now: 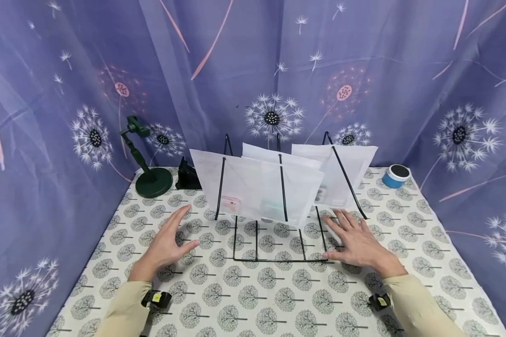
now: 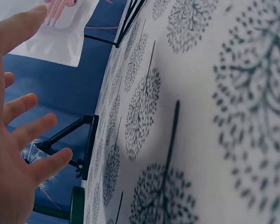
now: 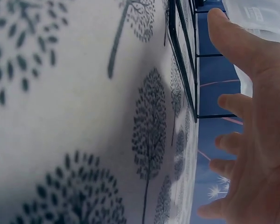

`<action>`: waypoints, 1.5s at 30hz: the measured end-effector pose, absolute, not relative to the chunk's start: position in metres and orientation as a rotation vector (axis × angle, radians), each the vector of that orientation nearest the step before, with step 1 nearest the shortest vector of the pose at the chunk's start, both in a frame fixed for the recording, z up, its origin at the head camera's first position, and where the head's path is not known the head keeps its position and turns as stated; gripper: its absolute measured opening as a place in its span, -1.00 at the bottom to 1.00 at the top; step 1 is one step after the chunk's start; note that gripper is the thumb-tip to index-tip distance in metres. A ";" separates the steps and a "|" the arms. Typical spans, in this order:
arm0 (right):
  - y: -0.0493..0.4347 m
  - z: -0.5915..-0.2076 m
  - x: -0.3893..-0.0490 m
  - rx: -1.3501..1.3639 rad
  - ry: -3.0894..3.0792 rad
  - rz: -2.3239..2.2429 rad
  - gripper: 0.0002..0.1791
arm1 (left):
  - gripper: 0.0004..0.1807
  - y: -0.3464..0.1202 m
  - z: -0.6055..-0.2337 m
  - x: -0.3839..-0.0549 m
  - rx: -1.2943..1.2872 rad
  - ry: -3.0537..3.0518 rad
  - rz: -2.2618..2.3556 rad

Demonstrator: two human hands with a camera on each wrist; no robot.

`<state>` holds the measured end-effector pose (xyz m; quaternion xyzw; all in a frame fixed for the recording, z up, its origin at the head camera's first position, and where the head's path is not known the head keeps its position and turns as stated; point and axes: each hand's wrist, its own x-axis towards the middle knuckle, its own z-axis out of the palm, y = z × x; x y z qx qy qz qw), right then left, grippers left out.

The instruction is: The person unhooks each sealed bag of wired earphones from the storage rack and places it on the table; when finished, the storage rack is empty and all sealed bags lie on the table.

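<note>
A black wire rack [image 1: 281, 260] stands on the table and holds three white translucent zip pouches: a front one [image 1: 253, 187], one behind it [image 1: 257, 152] and one at the right [image 1: 354, 164]. A pink item [image 1: 230, 204] shows through the front pouch; in the left wrist view the thumb overlaps that pouch [image 2: 60, 46]. My left hand [image 1: 166, 243] is held left of the rack, fingers spread and holding nothing. On the other side my right hand [image 1: 356, 243] hovers by the rack's right front corner, fingers apart, palm bare in the right wrist view.
A dark green stand [image 1: 153, 181] with a jointed arm is at the back left, beside a black holder [image 1: 187, 175]. A blue jar [image 1: 396, 176] with a dark-topped lid sits at the back right. Purple dandelion-print curtains [image 1: 236, 70] enclose the tree-patterned tablecloth [image 1: 249, 297].
</note>
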<state>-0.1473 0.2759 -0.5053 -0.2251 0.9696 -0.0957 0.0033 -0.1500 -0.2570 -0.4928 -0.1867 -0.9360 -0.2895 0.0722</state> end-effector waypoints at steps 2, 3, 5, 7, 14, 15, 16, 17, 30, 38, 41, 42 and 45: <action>0.276 -0.505 -0.147 -0.713 3.041 -0.307 0.13 | 0.08 -0.255 -0.492 -0.152 -0.559 -2.805 -0.904; 0.275 -0.505 -0.147 -0.722 3.043 -0.311 0.12 | 0.08 -0.254 -0.492 -0.154 -0.561 -2.798 -0.926; 0.275 -0.506 -0.147 -0.726 3.046 -0.313 0.13 | 0.08 -0.253 -0.491 -0.156 -0.568 -2.778 -0.973; 0.274 -0.507 -0.146 -0.728 3.044 -0.308 0.13 | 0.07 -0.251 -0.490 -0.159 -0.585 -2.754 -1.032; 0.273 -0.510 -0.146 -0.725 3.036 -0.299 0.12 | 0.09 -0.245 -0.492 -0.169 -0.661 -2.662 -1.210; 0.273 -0.510 -0.146 -0.731 3.037 -0.300 0.12 | 0.09 -0.244 -0.493 -0.171 -0.669 -2.648 -1.230; 0.273 -0.510 -0.146 -0.735 3.038 -0.301 0.12 | 0.09 -0.244 -0.493 -0.172 -0.671 -2.637 -1.249; 0.272 -0.511 -0.146 -0.736 3.038 -0.304 0.13 | 0.09 -0.243 -0.493 -0.173 -0.675 -2.623 -1.268; 0.270 -0.517 -0.148 -0.715 3.011 -0.305 0.14 | 0.02 -0.221 -0.463 -0.179 -0.731 -2.522 -1.395; 0.269 -0.518 -0.149 -0.736 3.000 -0.336 0.13 | 0.00 -0.218 -0.466 -0.188 -0.815 -2.458 -1.489; 0.269 -0.519 -0.149 -0.730 2.997 -0.325 0.14 | -0.02 -0.216 -0.468 -0.192 -0.841 -2.441 -1.525; 0.269 -0.519 -0.149 -0.727 2.996 -0.320 0.14 | -0.02 -0.216 -0.469 -0.194 -0.844 -2.439 -1.533; 0.268 -0.519 -0.149 -0.718 2.992 -0.313 0.14 | -0.04 -0.213 -0.470 -0.196 -0.837 -2.458 -1.538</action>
